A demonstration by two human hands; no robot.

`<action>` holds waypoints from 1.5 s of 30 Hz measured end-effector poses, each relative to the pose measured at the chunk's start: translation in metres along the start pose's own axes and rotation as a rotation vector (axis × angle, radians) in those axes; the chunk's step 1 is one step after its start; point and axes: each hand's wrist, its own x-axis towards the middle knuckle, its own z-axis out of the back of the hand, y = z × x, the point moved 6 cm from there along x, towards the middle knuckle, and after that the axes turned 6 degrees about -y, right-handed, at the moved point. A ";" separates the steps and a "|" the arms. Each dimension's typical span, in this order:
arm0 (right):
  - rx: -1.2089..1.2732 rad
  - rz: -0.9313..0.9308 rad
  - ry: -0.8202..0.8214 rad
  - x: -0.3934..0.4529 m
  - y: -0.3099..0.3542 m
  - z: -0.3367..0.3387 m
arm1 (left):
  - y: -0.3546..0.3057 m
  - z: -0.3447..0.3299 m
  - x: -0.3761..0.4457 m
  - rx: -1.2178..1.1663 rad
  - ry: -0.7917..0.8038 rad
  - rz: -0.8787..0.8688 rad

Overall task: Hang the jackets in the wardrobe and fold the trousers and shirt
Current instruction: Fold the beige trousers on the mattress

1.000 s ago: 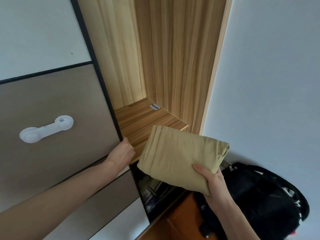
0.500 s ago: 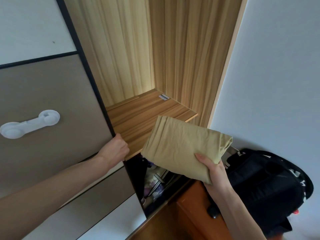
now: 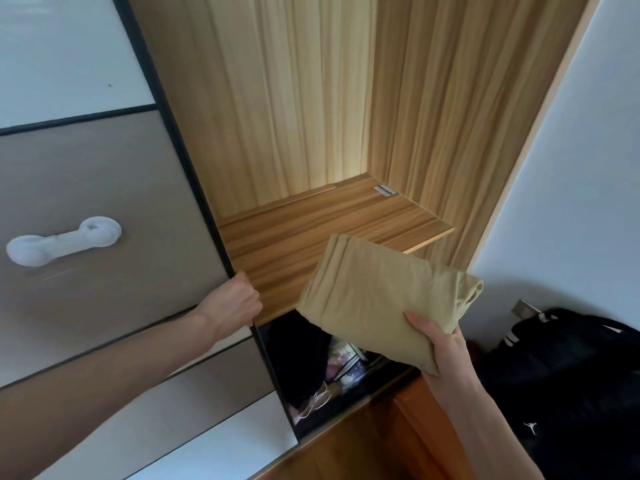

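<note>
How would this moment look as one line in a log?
left hand: grips wardrobe door edge | right hand: holds folded tan garment | wooden shelf: bare

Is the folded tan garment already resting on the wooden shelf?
No, the right hand holds the folded tan garment in the air in front of the wooden shelf.

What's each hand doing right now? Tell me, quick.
Left hand: grips the edge of the wardrobe door.
Right hand: holds the folded garment, thumb on top.
</note>
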 end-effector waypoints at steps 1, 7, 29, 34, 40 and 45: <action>0.007 0.016 0.003 -0.001 -0.002 -0.004 | -0.001 -0.005 -0.005 -0.017 -0.012 0.003; -0.013 0.003 0.029 -0.008 -0.021 -0.033 | -0.007 -0.039 -0.046 -0.149 -0.049 -0.010; -0.161 -0.023 0.091 0.025 -0.008 -0.043 | -0.004 -0.035 -0.016 -0.494 0.222 0.338; -0.179 -0.038 0.092 0.058 0.008 -0.041 | -0.039 -0.024 0.022 -1.890 0.060 0.446; -0.254 -0.081 0.179 0.106 0.024 -0.045 | -0.070 -0.018 0.096 -3.264 0.015 0.710; -0.385 -0.188 0.350 0.157 0.039 -0.056 | -0.065 -0.021 0.134 -3.446 0.000 0.839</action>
